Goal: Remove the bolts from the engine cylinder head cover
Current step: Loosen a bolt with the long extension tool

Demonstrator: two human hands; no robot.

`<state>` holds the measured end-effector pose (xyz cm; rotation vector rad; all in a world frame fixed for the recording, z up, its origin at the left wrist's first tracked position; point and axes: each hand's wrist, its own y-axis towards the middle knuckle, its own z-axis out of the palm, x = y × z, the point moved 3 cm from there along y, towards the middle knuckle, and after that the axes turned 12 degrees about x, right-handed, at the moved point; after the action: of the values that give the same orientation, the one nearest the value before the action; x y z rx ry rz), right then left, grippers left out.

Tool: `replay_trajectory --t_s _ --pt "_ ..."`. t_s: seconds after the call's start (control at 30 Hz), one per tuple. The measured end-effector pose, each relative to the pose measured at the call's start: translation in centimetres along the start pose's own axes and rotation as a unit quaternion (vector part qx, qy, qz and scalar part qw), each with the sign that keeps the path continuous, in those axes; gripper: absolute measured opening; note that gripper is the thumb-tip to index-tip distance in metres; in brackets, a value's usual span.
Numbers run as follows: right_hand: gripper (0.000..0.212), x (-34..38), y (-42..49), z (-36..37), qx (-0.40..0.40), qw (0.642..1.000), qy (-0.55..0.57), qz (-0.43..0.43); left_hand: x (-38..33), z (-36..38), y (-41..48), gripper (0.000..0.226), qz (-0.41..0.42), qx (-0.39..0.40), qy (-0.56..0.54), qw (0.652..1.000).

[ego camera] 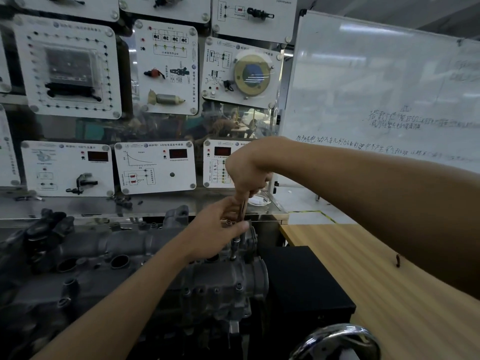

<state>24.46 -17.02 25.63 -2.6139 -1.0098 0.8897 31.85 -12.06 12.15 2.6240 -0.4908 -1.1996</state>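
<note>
The cylinder head cover [161, 255] is a dull grey cast-metal piece, oily and dark in places, with round openings along its top and a ribbed round flange at its right end. It lies across the lower left of the view, on the engine, in front of a wall of white training panels [155, 167]. Small dark bolts [238, 286] stand along its near right edge. At the cover's far right end a tool [237, 244] stands nearly upright, its thin metal shaft coming down onto the cover's top. The right hand [249, 172] reaches in from above and grips the top of the brownish handle, curled into a fist round it. The left hand [218, 229] sits just below, its fingers [241, 226] wrapped round the lower handle where the shaft begins, just above the cover. A black box [298, 281] stands just right of the cover, beside a wooden desk [368, 261]. A whiteboard [376, 87] stands behind. A chrome handwheel [337, 339] shows at the bottom edge.
</note>
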Motion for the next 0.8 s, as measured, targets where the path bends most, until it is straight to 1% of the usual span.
replay_trajectory --t_s 0.03,0.07,0.1,0.17,0.2,0.23,0.27,0.3,0.33,0.37,0.4,0.43,0.47,0.5,0.53,0.57,0.6,0.63,0.7,0.73,0.77,0.8 --pt "0.034 0.0 0.0 0.0 -0.007 1.000 -0.006 -0.006 0.0 0.0 0.0 0.034 -0.003 0.028 -0.007 1.000" --pt "0.040 -0.1 0.0 0.0 -0.016 1.000 -0.006 -0.009 0.2 -0.1 0.0 0.031 -0.004 0.039 -0.009 0.999" --pt "0.046 0.0 0.0 0.0 -0.024 1.000 -0.001 -0.009 0.2 -0.3 0.0 0.025 -0.006 0.030 -0.007 1.000" --pt "0.046 0.0 0.3 0.0 -0.025 0.999 0.033 -0.016 0.2 -0.5 0.1 0.007 -0.012 -0.038 0.026 0.999" --pt "0.043 0.1 0.5 0.0 -0.016 0.998 0.051 -0.018 0.0 -0.5 0.2 0.014 -0.019 -0.082 0.061 0.995" --pt "0.043 0.1 0.5 0.0 -0.007 0.998 0.063 -0.019 -0.1 -0.3 0.2 0.026 -0.028 -0.122 0.096 0.988" --pt "0.044 0.2 0.5 -0.1 -0.004 0.998 0.058 -0.016 -0.1 -0.1 0.4 0.034 -0.033 -0.154 0.119 0.980" --pt "0.045 0.2 0.4 -0.2 -0.009 0.999 0.042 -0.014 -0.1 0.0 0.4 0.036 -0.036 -0.169 0.112 0.979" --pt "0.044 0.2 0.4 -0.3 -0.013 1.000 0.024 -0.014 0.1 0.0 0.5 0.032 -0.034 -0.158 0.065 0.985" --pt "0.041 0.2 0.3 -0.4 -0.011 1.000 0.012 -0.016 0.2 0.1 0.6 0.023 -0.029 -0.118 -0.009 0.992" --pt "0.035 0.1 0.3 -0.4 -0.005 1.000 0.008 -0.021 0.3 0.1 0.7 0.015 -0.026 -0.054 -0.078 0.995" --pt "0.028 0.0 0.3 -0.4 -0.002 1.000 0.012 -0.028 0.2 0.1 0.6 0.020 -0.020 0.004 -0.115 0.993" --pt "0.024 -0.1 0.3 -0.4 -0.003 0.999 0.025 -0.036 0.2 0.0 0.5 0.026 -0.012 0.042 -0.115 0.992" --pt "0.026 -0.1 0.4 -0.4 -0.007 0.998 0.036 -0.041 0.1 -0.1 0.4 0.026 -0.008 0.055 -0.097 0.994" --pt "0.030 -0.1 0.3 -0.3 -0.011 0.998 0.043 -0.041 -0.1 -0.3 0.4 0.019 -0.003 0.042 -0.059 0.997" --pt "0.034 -0.1 0.4 -0.2 -0.013 0.998 0.051 -0.042 -0.4 -0.5 0.4 0.007 0.000 0.013 -0.022 1.000" --pt "0.039 -0.1 0.4 -0.1 -0.009 0.997 0.060 -0.037 -0.7 -0.6 0.6 0.010 -0.001 -0.029 0.022 0.999" --pt "0.041 0.0 0.5 0.1 -0.002 0.997 0.072 -0.030 -1.0 -0.5 0.7 0.023 -0.009 -0.077 0.061 0.995" --pt "0.041 0.0 0.6 0.3 -0.003 0.999 0.049 -0.011 -1.1 -0.2 1.0 0.037 -0.031 -0.149 0.102 0.983" --pt "0.040 0.0 0.5 0.3 -0.013 1.000 0.025 -0.002 -1.0 0.1 1.1 0.039 -0.040 -0.161 0.116 0.979" --pt "0.040 0.0 0.4 0.3 -0.021 1.000 0.005 0.001 -0.8 0.4 1.1 0.036 -0.043 -0.147 0.109 0.982" --pt "0.038 0.0 0.3 0.3 -0.028 1.000 -0.006 -0.004 -0.5 0.5 1.1 0.028 -0.035 -0.113 0.070 0.991"
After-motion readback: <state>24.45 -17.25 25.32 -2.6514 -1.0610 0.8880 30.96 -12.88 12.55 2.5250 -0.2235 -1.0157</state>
